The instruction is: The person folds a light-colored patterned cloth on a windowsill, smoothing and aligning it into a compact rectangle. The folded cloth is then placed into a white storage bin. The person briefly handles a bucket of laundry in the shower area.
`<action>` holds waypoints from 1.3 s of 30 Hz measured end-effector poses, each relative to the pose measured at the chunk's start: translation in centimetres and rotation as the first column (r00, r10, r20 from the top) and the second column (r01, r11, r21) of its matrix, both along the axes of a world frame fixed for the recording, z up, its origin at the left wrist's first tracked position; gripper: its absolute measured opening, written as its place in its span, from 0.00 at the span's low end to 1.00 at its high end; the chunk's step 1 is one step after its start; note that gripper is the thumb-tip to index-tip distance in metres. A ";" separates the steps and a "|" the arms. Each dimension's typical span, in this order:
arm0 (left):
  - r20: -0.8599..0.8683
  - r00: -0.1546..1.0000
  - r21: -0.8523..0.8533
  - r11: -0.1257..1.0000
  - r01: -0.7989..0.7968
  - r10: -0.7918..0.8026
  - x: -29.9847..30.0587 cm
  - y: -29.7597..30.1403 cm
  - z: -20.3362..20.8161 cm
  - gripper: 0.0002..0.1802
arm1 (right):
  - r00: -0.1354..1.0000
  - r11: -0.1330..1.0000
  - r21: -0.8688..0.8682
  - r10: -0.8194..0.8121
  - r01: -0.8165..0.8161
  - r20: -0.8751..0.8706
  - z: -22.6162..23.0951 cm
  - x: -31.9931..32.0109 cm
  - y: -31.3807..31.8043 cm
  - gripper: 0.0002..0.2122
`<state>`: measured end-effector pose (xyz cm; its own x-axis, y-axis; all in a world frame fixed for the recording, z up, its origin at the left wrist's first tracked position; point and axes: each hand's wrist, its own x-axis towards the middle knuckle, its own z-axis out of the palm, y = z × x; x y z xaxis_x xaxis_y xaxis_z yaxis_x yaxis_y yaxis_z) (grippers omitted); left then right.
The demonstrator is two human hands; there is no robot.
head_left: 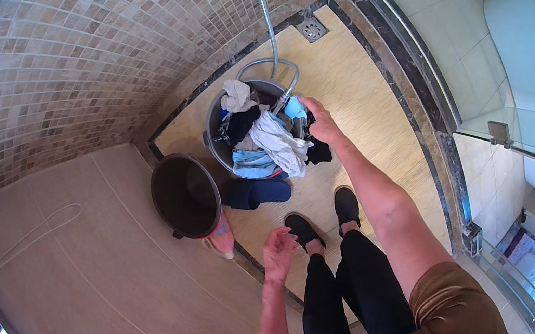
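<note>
In front of my feet, a grey bucket (218, 148) is piled with clothes. A white garment (280, 144) lies across the pile and over the near rim, with a light blue denim piece (252, 164), a black cloth (244, 126) and a beige cloth (238, 95) around it. My right hand (321, 121) reaches to the bucket's right side. Its fingers are extended at a light blue item (296, 107); contact is hard to judge. Just left of that item ends a metal shower hose (295, 74). My left hand (280, 253) hangs in the air, fingers loosely bent, nothing visible in them.
A dark empty bucket (185, 194) stands left of the clothes, beside a dark blue slipper (257, 192) and a pink object (223, 237). A floor drain (312, 29) lies at the far corner. Along the right runs a glass panel (527, 145); a tiled wall (93, 62) rises behind.
</note>
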<state>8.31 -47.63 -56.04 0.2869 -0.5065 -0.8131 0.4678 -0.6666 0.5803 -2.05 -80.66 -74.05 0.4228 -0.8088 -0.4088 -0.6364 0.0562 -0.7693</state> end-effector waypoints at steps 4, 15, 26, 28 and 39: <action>0.010 1.000 0.047 0.999 0.009 -0.010 0.6 -1.2 -0.8 0.10 | 0.930 0.978 -0.056 0.170 -0.199 -0.327 -0.3 -0.1 -0.5 0.39; 0.011 0.999 0.046 0.998 -0.045 0.044 1.5 -7.2 -7.0 0.26 | 0.994 0.964 -0.256 -0.096 0.078 -0.058 4.2 -2.0 4.8 0.13; -0.555 0.680 -0.022 0.808 -0.589 0.480 1.9 -16.0 -6.4 0.30 | 0.875 0.973 -0.081 -0.158 0.218 0.457 17.7 6.2 8.0 0.12; -0.670 0.647 -0.179 0.766 -0.617 0.365 4.2 -14.3 -8.7 0.23 | 0.839 0.962 -0.038 -0.215 0.270 0.500 18.2 8.1 8.7 0.11; -0.313 0.837 -0.016 0.878 -0.478 0.450 7.2 -13.0 -4.4 0.31 | 0.967 0.965 -0.095 -0.237 0.245 0.091 6.2 -1.1 11.3 0.11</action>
